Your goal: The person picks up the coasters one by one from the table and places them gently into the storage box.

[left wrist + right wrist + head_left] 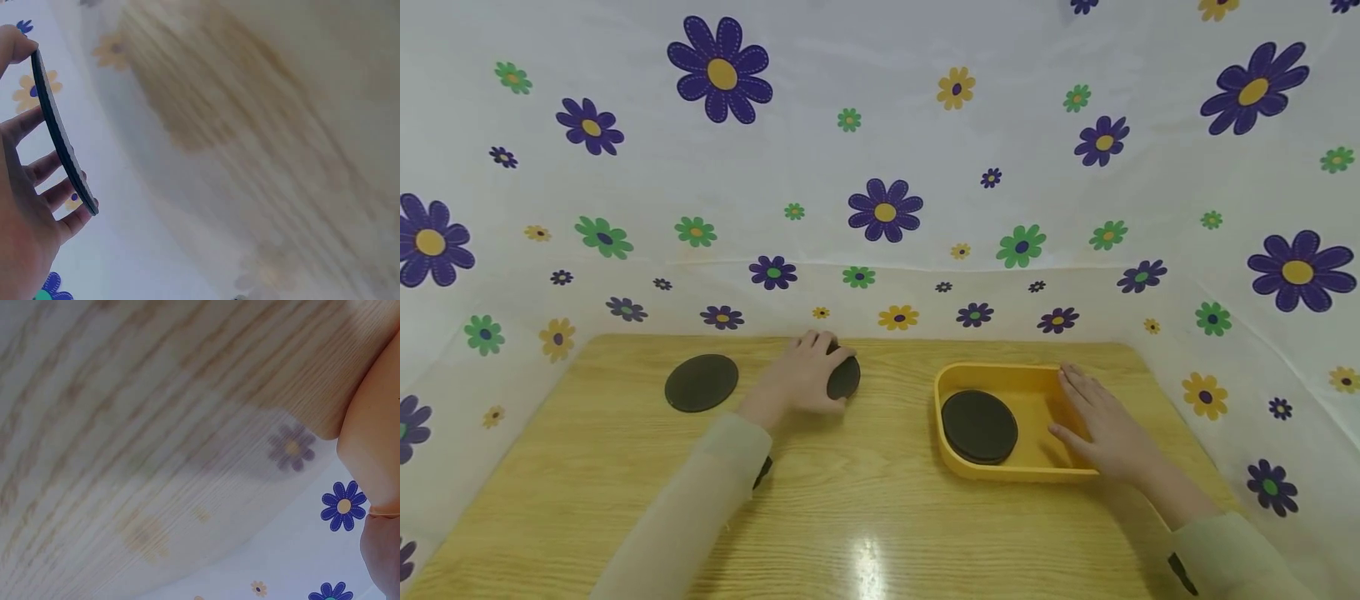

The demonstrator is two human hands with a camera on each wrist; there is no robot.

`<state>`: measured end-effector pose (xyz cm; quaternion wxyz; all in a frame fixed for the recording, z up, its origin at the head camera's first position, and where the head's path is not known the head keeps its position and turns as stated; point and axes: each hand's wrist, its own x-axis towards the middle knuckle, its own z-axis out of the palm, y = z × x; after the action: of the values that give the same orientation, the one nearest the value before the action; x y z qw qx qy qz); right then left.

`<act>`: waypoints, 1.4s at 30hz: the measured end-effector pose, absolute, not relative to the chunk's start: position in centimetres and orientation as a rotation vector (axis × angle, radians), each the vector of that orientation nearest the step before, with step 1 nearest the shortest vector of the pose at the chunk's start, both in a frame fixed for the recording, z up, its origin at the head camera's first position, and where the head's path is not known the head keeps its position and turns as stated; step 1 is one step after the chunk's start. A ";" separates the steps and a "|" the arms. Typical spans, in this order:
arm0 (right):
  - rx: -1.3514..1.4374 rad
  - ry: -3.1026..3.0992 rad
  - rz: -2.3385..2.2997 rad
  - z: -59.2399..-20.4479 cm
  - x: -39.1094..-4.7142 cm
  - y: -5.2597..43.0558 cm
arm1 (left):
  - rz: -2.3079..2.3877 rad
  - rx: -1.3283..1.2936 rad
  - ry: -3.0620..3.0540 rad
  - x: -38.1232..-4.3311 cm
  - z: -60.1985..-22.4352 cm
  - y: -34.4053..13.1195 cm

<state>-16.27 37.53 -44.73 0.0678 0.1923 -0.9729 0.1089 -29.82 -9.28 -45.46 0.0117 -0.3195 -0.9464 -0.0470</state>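
In the head view my left hand (pixel 808 375) grips a round black coaster (pixel 845 377) by its edge, near the back of the table. The left wrist view shows this coaster (pixel 62 140) edge-on, thin and dark, between thumb and fingertips. Another black coaster (pixel 702 383) lies flat on the table, left of that hand. My right hand (pixel 1105 429) rests over the right end of a yellow tray (pixel 1022 475), its fingers straight and hiding that end. Inside the tray, at its left end, a small stack of black coasters (pixel 979 425) lies flat.
A wooden table (pixel 850 517) carries everything. A white cloth (pixel 820 158) with printed flowers stands up behind the table and along both sides. The right wrist view shows mostly wood grain, with the tray's orange-looking wall (pixel 375 425) at the right edge.
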 end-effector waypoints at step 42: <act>0.583 -2.916 0.363 -44.9 -16.0 37.4 | -0.059 -1.392 -2.659 -26.4 -41.1 3.4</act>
<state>-16.01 37.41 -44.90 0.0727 0.1940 -0.9708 0.1209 -26.36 3.45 -41.07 0.0696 -0.4626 -0.8836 -0.0197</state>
